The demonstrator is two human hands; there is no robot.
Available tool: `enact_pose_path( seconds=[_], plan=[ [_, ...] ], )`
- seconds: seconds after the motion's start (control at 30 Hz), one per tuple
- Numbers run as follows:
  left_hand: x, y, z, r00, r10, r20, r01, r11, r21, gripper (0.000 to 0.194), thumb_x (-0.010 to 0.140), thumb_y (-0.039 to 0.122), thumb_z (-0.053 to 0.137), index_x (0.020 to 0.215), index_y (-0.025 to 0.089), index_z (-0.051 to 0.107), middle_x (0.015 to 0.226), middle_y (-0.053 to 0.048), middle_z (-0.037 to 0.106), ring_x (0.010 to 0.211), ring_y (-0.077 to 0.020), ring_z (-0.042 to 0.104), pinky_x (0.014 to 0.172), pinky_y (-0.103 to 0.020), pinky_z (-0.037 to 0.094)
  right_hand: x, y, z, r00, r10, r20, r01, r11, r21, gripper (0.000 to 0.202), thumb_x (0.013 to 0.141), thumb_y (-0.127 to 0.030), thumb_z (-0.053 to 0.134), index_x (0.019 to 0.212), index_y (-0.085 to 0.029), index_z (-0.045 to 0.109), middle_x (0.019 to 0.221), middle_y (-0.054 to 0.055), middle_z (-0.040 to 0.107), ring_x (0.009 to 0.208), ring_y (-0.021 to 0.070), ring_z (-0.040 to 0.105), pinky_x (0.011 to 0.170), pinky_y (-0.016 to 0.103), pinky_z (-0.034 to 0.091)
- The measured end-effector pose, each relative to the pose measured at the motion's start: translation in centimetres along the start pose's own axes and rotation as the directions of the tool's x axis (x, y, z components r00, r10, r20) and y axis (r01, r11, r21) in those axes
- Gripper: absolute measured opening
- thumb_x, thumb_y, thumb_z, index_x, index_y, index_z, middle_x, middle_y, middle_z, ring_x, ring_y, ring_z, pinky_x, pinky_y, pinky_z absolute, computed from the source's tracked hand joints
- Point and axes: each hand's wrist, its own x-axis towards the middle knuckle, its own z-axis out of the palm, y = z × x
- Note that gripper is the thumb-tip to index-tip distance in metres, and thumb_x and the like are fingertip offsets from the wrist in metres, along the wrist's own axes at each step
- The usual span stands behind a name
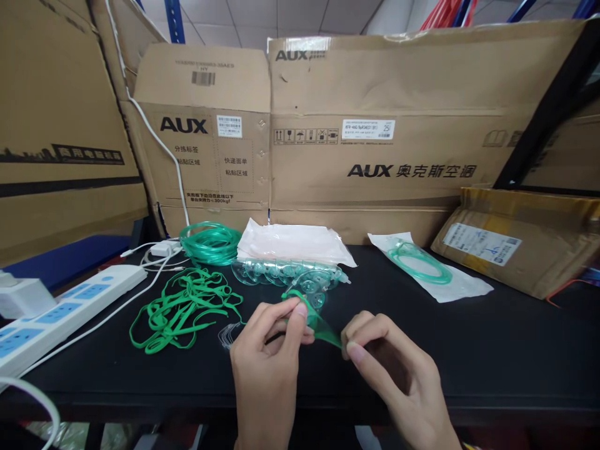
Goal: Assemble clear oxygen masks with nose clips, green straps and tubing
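In front of me, my left hand (276, 337) pinches a green strap-like piece (323, 328) between thumb and fingers. The piece looks thin and partly see-through, and its edges are blurred. At its right end, the fingertips of my right hand (389, 356) are closed on it, so it spans the gap between both hands. Part of it is hidden behind my left fingers. Just beyond lies a row of clear green-tinted masks (281, 273), nested together. Left of my hands is a tangled heap of flat green straps (182, 306). Thin pale strips (228, 335) lie beside my left hand.
Coiled green tubing (210, 242) and a white plastic packet stack (295, 244) sit behind the masks. Another packet with tubing (422, 265) lies right, near a taped parcel (520, 240). A power strip (70, 309) and white cables occupy the left. Large cardboard boxes (398, 144) wall the back.
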Motion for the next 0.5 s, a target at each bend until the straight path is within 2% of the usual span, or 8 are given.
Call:
enact_pose_path(
  seconds=[0.1, 0.2, 0.27, 0.37, 0.5],
  plan=[
    [-0.2, -0.2, 0.1, 0.986, 0.077, 0.15, -0.081, 0.997, 0.021, 0.01, 0.09, 0.027, 0.071, 0.091, 0.021, 0.079, 0.081, 0.0, 0.068, 0.067, -0.0116, 0.069, 0.062, -0.019, 0.062, 0.6, 0.5, 0.1, 0.995, 0.09, -0.049, -0.089, 0.996, 0.026, 0.012, 0.098, -0.036, 0.062, 0.098, -0.024, 0.061, 0.086, 0.001, 0.066, 0.073, 0.015, 0.065, 0.071, 0.026, 0.055],
    [-0.4, -0.3, 0.2, 0.924, 0.181, 0.337, -0.209, 0.977, 0.048, 0.013, 0.091, 0.018, 0.067, 0.095, 0.022, 0.079, 0.089, -0.002, 0.072, 0.075, -0.0129, 0.07, 0.065, -0.018, 0.06, 1.2, 0.9, 0.5, 0.976, 0.182, -0.116, -0.173, 0.982, 0.081, 0.032, 0.094, -0.043, 0.066, 0.12, -0.027, 0.058, 0.103, 0.006, 0.073, 0.088, 0.0192, 0.074, 0.077, 0.028, 0.061],
    [-0.5, -0.3, 0.3, 0.883, 0.24, 0.404, -0.284, 0.957, 0.052, 0.017, 0.092, 0.014, 0.066, 0.097, 0.023, 0.079, 0.088, -0.001, 0.074, 0.077, -0.0134, 0.071, 0.067, -0.018, 0.058, 1.5, 1.0, 0.7, 0.971, 0.205, -0.121, -0.193, 0.976, 0.103, 0.036, 0.092, -0.046, 0.067, 0.122, -0.026, 0.059, 0.106, 0.007, 0.075, 0.098, 0.0219, 0.075, 0.083, 0.031, 0.062],
    [-0.6, -0.8, 0.5, 0.874, 0.268, 0.405, -0.319, 0.946, 0.063, 0.019, 0.091, 0.014, 0.066, 0.098, 0.025, 0.079, 0.092, -0.001, 0.076, 0.079, -0.0137, 0.071, 0.067, -0.018, 0.058, 1.5, 0.9, 0.7, 0.965, 0.203, -0.165, -0.19, 0.977, 0.092, 0.036, 0.089, -0.047, 0.072, 0.116, -0.025, 0.062, 0.101, 0.007, 0.077, 0.093, 0.0229, 0.076, 0.083, 0.031, 0.063],
    [-0.7, -1.4, 0.3, 0.885, 0.299, 0.358, -0.357, 0.928, 0.107, 0.023, 0.092, 0.017, 0.065, 0.107, 0.027, 0.078, 0.102, -0.002, 0.073, 0.077, -0.0117, 0.069, 0.064, -0.017, 0.058, 1.5, 1.1, 0.1, 0.895, 0.16, -0.416, -0.159, 0.987, 0.039, 0.044, 0.079, -0.047, 0.081, 0.113, -0.025, 0.062, 0.098, 0.004, 0.076, 0.088, 0.0221, 0.075, 0.079, 0.027, 0.063]
  ],
)
